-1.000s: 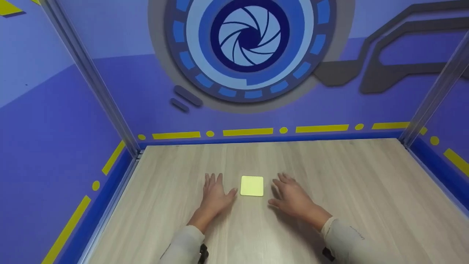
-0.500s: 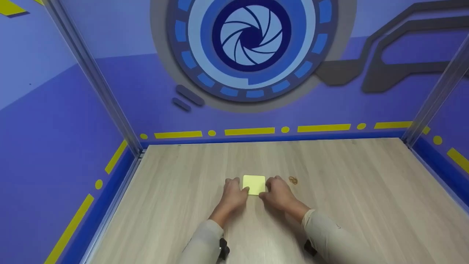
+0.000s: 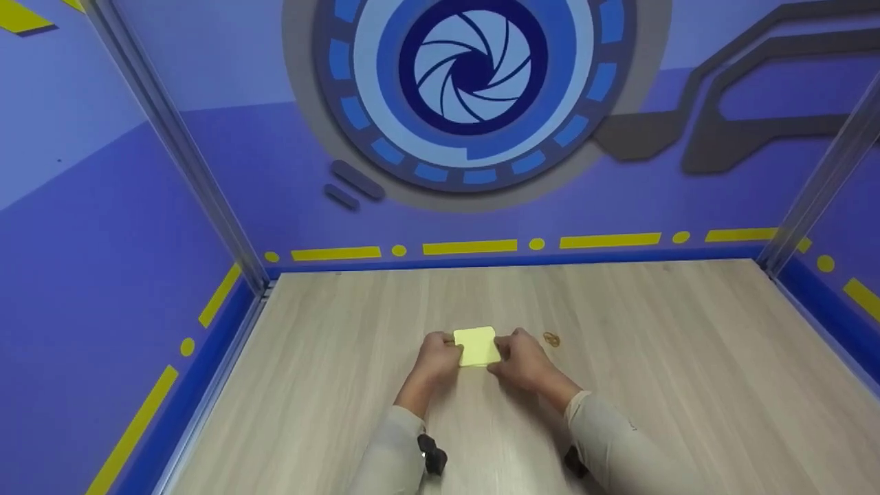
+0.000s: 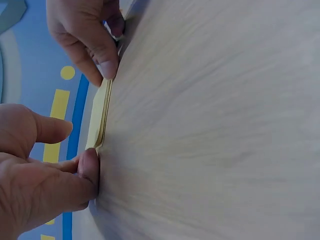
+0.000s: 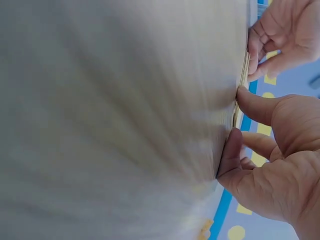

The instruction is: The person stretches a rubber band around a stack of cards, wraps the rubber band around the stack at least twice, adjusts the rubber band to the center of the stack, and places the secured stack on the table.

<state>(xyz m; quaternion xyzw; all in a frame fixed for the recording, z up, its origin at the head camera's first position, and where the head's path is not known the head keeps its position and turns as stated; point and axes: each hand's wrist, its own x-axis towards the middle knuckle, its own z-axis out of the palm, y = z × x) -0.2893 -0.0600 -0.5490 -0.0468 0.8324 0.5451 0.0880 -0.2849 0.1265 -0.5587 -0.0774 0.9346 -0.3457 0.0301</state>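
Observation:
A thin stack of yellow square cards [image 3: 476,346] with rounded corners lies on the table between the hands. Its top card is slightly turned against the layer below. My left hand [image 3: 438,359] holds the left edge, its thumb by the lower left corner. At the right edge and near corner, my right hand [image 3: 526,362] grips with thumb and fingertips. From the left wrist view, the stack [image 4: 100,115] shows several thin layers edge-on, low over the wood. In the right wrist view, the right thumb and a finger touch the stack's layered edge [image 5: 245,70].
Small brown loops like rubber bands [image 3: 551,339] lie just right of the right hand. The wooden table [image 3: 330,357] ends at blue printed walls [image 3: 234,151] at the back and both sides, with metal posts [image 3: 172,137] in the corners.
Both hands have come inward from either side and taken hold of the stack. The brown loops have appeared to the right of the right hand. The top card has turned slightly.

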